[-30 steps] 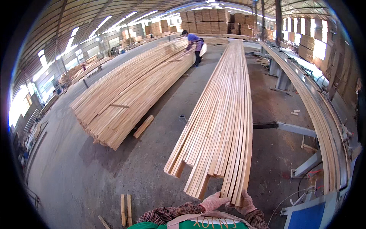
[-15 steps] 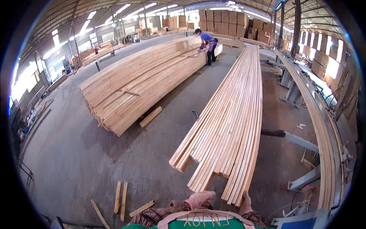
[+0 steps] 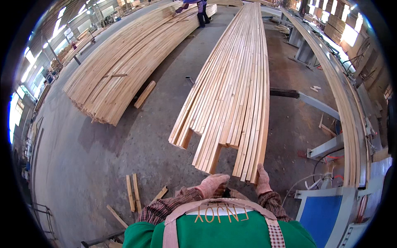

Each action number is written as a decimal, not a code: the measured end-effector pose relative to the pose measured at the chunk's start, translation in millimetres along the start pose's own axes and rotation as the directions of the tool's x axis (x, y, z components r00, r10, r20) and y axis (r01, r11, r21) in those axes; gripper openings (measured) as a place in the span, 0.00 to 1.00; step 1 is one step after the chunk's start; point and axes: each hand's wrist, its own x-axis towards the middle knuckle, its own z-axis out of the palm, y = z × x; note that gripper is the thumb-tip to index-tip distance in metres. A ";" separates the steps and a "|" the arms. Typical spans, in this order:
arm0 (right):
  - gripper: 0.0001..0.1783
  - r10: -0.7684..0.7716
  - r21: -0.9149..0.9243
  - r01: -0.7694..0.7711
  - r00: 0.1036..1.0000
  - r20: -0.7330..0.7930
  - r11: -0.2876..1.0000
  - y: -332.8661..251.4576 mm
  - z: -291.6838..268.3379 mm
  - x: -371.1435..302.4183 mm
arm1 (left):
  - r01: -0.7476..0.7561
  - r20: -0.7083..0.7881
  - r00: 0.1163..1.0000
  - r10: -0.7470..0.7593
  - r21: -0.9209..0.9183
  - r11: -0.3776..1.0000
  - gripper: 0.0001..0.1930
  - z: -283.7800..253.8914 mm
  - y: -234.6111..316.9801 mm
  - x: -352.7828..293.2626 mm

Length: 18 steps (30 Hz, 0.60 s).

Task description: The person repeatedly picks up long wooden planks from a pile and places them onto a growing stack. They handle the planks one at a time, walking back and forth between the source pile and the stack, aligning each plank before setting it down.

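On my feed, a broad stack of long pale timber [image 3: 124, 68] takes up the left, with a small loose stick [image 3: 115, 75] lying across its top. Nearer the lower edge, some narrow offcuts [image 3: 130, 193] lie on the concrete floor [image 3: 95, 165], and a short wooden block [image 3: 144, 94] rests beside the stack's near end. At the upper edge, a co-worker in purple [image 3: 202, 11] stands against the stack's far side, head out of frame.

I see the left hand [image 3: 214, 185], gloved in pink, just short of the stepped board ends: released, fingers together and pointing right. The layer of long boards [image 3: 235, 95] runs from there up the middle, side by side, ends uneven. The right hand [image 3: 262, 182] touches the outermost board's right side at its near end; I can't tell from up here whether it grasps the wood or only presses.

Farther right come a grey metal arm [image 3: 318, 105], a machine's blue panel [image 3: 320, 219] and long strips [image 3: 347, 136] lying along the machine bed.
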 end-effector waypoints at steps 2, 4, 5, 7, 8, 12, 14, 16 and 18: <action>0.39 -0.009 0.031 0.009 0.999 -0.031 0.999 5.8 -6.0 2.1 | -0.047 0.044 0.998 0.042 0.115 0.992 0.13 -14.4 -11.7 14.8; 0.38 -0.002 0.039 0.004 0.999 -0.034 0.999 8.7 -3.2 4.4 | -0.051 0.048 0.998 0.044 0.149 0.987 0.13 -34.0 -19.4 19.0; 0.37 -0.024 0.036 0.026 0.998 -0.050 0.999 8.7 -3.5 3.2 | -0.050 0.076 0.996 0.038 0.154 0.987 0.12 -47.3 -21.0 22.8; 0.35 -0.114 -0.079 0.109 0.991 -0.075 0.991 -0.4 0.8 2.0 | -0.033 0.130 0.991 0.018 0.120 0.992 0.12 -70.9 -19.4 29.2; 0.34 -0.187 -0.203 0.165 0.978 -0.093 0.965 -6.8 3.7 -0.7 | -0.017 0.144 0.990 0.002 0.106 0.994 0.12 -83.4 -16.6 30.7; 0.39 -0.516 -0.922 0.018 0.833 -0.200 0.387 -66.2 50.6 -20.9 | -0.261 0.263 0.947 0.183 0.303 0.916 0.11 -125.6 -5.7 31.2; 0.41 -0.684 -0.986 -0.059 0.714 -0.150 0.155 -78.6 93.0 -18.9 | -0.068 0.225 0.974 0.021 0.204 0.977 0.11 -148.1 22.0 5.6; 0.43 -0.760 -0.994 -0.037 0.642 -0.100 0.100 -80.8 137.6 -12.5 | 0.030 0.231 0.970 -0.074 0.186 0.982 0.11 -176.6 58.5 -8.2; 0.43 -0.763 -0.994 0.060 0.645 -0.028 0.087 -66.2 204.5 0.6 | -0.013 0.233 0.972 -0.019 0.137 0.990 0.13 -236.4 80.0 -17.0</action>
